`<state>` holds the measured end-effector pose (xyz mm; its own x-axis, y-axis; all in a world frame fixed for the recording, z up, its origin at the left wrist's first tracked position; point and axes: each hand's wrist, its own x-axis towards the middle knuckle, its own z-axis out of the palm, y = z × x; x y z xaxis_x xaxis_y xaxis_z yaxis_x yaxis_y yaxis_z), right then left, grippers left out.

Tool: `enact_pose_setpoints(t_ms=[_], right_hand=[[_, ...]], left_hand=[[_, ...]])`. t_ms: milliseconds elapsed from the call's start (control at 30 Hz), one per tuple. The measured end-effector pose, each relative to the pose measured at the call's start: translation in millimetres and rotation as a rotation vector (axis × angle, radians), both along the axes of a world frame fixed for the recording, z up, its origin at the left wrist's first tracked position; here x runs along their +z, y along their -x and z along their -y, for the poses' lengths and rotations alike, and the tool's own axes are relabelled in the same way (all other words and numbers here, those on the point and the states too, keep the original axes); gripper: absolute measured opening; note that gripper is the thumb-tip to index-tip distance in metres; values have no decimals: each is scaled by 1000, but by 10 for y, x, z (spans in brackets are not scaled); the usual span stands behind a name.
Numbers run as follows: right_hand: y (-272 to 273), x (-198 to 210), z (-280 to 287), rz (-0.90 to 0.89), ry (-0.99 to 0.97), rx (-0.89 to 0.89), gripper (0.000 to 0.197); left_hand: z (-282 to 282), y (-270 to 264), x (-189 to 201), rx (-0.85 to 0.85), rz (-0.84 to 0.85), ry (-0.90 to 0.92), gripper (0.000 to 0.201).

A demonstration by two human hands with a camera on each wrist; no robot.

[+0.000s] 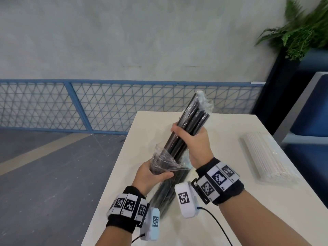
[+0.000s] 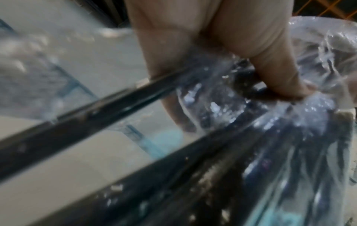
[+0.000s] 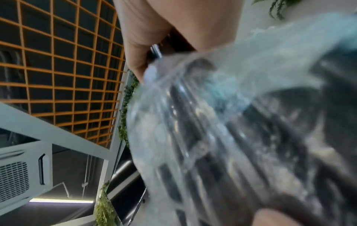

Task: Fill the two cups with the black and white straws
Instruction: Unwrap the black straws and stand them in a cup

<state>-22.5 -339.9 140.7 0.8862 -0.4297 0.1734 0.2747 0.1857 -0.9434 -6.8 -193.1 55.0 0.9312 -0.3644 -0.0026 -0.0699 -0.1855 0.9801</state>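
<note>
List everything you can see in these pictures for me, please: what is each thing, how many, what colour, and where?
black straws: one bundle, black, held tilted above the table in both hands
plastic wrapper: one, clear, crumpled round the lower part of the black straws
white straws: one wrapped pack, white, lying on the table to the right
table: one, off-white, under the hands
railing: one, blue mesh, behind the table
fern: one, green, in a dark planter at upper right
cups: none in view
wristbands: two, black with black-and-white markers, one on each wrist
left hand: grips the wrapper end
right hand: grips the black straws higher up
</note>
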Motion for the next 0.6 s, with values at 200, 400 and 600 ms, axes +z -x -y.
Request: enact_pose_setpoints(t_ms=[200, 400, 600], right_hand=[[144, -143, -101, -86, 160, 46, 35], [20, 36, 49, -20, -85, -131, 28], [-104, 212, 301, 32, -271, -192, 33]], left_hand=[[16, 14, -16, 11, 23, 14, 33], [-35, 1, -28, 57, 21, 32, 26], [-136, -37, -56, 94, 16, 87, 22]])
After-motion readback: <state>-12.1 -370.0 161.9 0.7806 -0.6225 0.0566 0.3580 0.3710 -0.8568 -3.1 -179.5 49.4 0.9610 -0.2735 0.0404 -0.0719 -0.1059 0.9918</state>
